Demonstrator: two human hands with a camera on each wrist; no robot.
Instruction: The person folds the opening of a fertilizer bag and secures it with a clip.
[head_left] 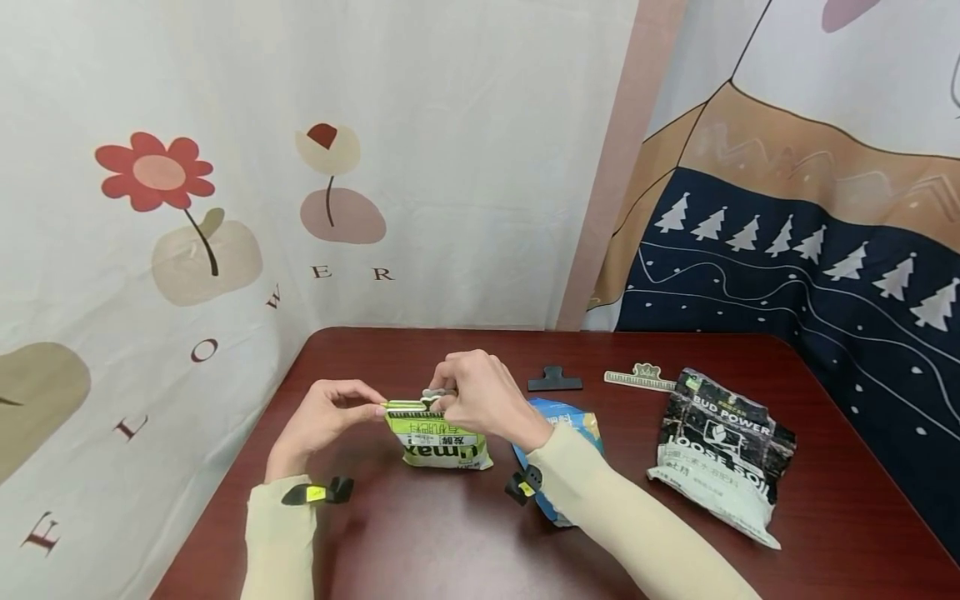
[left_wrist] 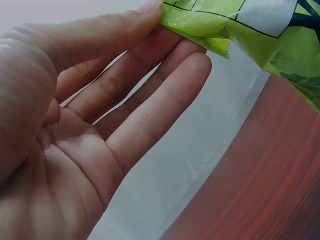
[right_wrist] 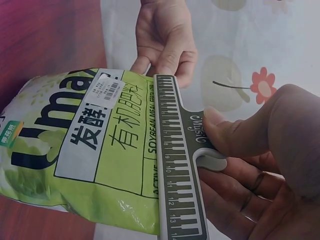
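A green fertilizer bag (head_left: 446, 450) stands at the middle of the table, its printed side facing me upside down. My left hand (head_left: 322, 421) pinches its folded top corner between thumb and fingertips; in the left wrist view the other fingers (left_wrist: 160, 115) extend loosely below the green film. Along the bag's top edge lies a wide clip (right_wrist: 175, 150) with a piano-key print and a grey handle. My right hand (head_left: 483, 392) pinches that handle, with the thumb (right_wrist: 235, 132) on the near side and fingers behind.
Beneath my right forearm lies a blue bag (head_left: 562, 411), partly hidden. A black clip (head_left: 555, 382) and a pale ruler-edged clip (head_left: 637, 379) lie farther back. The black-and-white soil bag (head_left: 712, 471) lies at the right on the dark red table (head_left: 420, 550). Printed curtains hang behind.
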